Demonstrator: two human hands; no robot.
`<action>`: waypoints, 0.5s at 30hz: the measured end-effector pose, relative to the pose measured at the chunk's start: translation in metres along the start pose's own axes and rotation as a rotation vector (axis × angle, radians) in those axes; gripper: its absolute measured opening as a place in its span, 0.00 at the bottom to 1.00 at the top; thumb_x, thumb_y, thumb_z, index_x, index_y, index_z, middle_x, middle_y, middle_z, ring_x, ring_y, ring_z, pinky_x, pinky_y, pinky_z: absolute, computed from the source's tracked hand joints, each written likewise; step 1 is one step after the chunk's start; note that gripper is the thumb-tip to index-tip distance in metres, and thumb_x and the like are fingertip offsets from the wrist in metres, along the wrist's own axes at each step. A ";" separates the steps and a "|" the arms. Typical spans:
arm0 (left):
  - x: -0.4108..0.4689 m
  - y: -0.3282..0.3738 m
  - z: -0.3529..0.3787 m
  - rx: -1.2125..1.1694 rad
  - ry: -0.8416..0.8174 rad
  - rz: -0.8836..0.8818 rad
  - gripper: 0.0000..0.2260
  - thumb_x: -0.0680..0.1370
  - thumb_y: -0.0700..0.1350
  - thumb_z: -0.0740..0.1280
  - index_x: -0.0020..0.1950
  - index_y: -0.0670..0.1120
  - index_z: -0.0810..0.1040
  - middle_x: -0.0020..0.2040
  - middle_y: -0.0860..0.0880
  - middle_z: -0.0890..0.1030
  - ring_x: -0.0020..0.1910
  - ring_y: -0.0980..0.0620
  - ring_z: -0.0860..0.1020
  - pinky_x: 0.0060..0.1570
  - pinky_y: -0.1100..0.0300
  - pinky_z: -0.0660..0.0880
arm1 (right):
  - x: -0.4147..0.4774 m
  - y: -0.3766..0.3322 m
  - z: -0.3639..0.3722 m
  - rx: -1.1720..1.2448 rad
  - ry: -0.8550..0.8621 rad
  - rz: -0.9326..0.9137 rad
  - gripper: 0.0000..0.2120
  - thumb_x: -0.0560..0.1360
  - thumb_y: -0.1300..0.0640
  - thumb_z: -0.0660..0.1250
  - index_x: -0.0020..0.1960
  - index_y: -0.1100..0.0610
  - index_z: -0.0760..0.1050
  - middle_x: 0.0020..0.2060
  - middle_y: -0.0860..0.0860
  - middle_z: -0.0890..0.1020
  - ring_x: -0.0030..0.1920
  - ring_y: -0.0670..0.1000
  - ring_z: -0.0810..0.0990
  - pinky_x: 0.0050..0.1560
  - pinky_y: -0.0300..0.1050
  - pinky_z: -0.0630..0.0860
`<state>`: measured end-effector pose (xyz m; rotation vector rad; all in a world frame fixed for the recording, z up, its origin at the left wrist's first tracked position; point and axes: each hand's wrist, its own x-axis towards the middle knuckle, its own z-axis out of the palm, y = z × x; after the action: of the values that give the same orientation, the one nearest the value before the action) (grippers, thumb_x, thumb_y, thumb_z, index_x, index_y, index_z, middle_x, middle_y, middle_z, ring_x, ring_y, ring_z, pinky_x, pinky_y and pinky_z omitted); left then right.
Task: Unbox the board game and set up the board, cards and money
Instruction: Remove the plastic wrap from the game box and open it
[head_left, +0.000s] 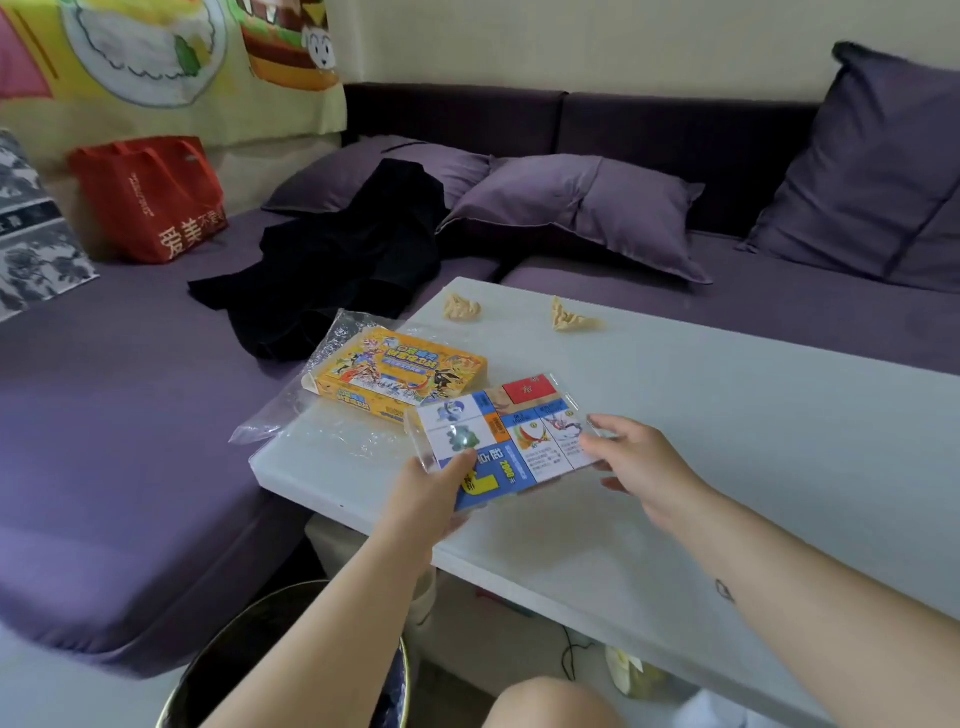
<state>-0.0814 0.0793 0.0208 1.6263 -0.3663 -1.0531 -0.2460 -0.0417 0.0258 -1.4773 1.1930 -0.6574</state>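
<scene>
- Left hand (431, 499) grips the near-left corner of a folded game board (498, 441) in clear wrap, thumb on top.
- Right hand (644, 467) pinches the board's right edge between thumb and fingers.
- The board is held just above the near-left part of a white table (727, 415).
- A yellow game box (400, 376) lies just beyond, on a loose plastic bag (291, 410).
- A purple sofa (130, 415) surrounds the table's left and far sides.

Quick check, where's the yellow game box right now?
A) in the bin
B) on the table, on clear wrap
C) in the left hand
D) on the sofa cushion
B: the yellow game box lies on the white table on top of the clear wrap, while the left hand and right hand hold the folded board.
</scene>
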 end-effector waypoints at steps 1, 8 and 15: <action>-0.001 -0.003 0.003 0.116 0.013 0.008 0.16 0.77 0.50 0.67 0.60 0.44 0.73 0.47 0.45 0.83 0.39 0.50 0.80 0.33 0.60 0.75 | 0.001 0.007 -0.002 -0.033 -0.002 0.005 0.15 0.76 0.58 0.66 0.63 0.51 0.73 0.41 0.49 0.80 0.41 0.51 0.74 0.44 0.45 0.72; -0.007 0.001 0.021 0.514 0.102 0.049 0.24 0.78 0.53 0.64 0.68 0.43 0.60 0.67 0.42 0.64 0.52 0.50 0.70 0.46 0.60 0.66 | 0.022 0.026 -0.009 -0.186 -0.017 -0.012 0.22 0.77 0.55 0.66 0.70 0.55 0.70 0.63 0.53 0.77 0.57 0.50 0.77 0.56 0.43 0.72; -0.010 0.004 0.023 0.555 -0.087 -0.004 0.26 0.76 0.53 0.66 0.70 0.49 0.60 0.66 0.45 0.67 0.59 0.49 0.71 0.60 0.55 0.73 | 0.039 0.008 -0.005 -0.294 0.039 -0.065 0.20 0.77 0.55 0.65 0.68 0.57 0.70 0.60 0.54 0.77 0.60 0.52 0.75 0.59 0.43 0.69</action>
<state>-0.1039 0.0706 0.0285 2.0692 -0.7651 -1.0859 -0.2396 -0.0790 0.0116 -1.7611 1.3188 -0.5739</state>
